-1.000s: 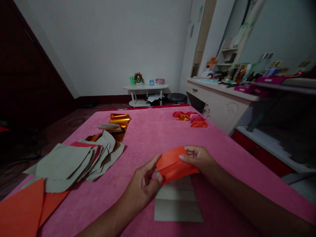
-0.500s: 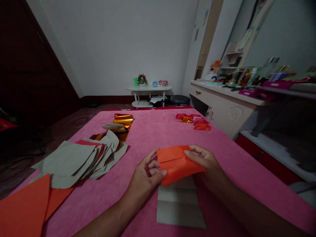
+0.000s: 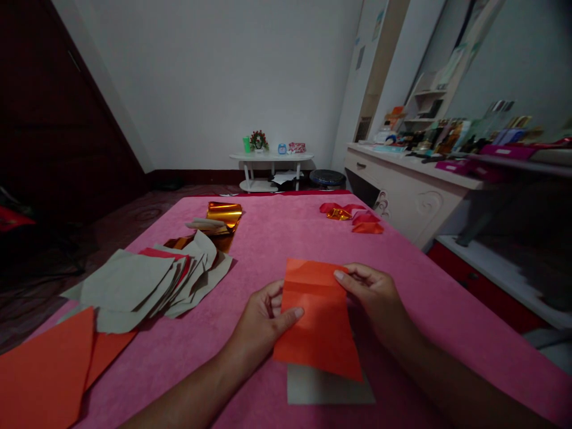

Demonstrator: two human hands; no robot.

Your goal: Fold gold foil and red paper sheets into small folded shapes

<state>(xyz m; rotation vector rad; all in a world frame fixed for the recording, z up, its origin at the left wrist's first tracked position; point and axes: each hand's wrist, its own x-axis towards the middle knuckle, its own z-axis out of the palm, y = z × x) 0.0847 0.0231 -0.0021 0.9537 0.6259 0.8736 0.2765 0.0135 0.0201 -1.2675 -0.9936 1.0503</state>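
An orange sheet of paper [image 3: 319,325] with crosswise creases is held up between my two hands. My left hand [image 3: 268,313] pinches its left edge, thumb on the front face. At the upper right corner, my right hand [image 3: 369,289] grips it between thumb and fingers. Beneath it, a creased grey-beige sheet [image 3: 328,387] lies on the pink cloth [image 3: 250,381], its upper part hidden by the orange paper.
To the left lie a pile of grey-beige sheets [image 3: 129,280], orange sheets [image 3: 44,375] and shiny gold foil [image 3: 224,214]. Small folded red, gold and orange pieces [image 3: 366,220] rest at the far right. A dresser [image 3: 411,185] stands along the right side.
The orange paper has gone from folded over to opened out, its lower edge now hanging nearer to me and covering more of the grey-beige sheet. Both hands keep hold of it.
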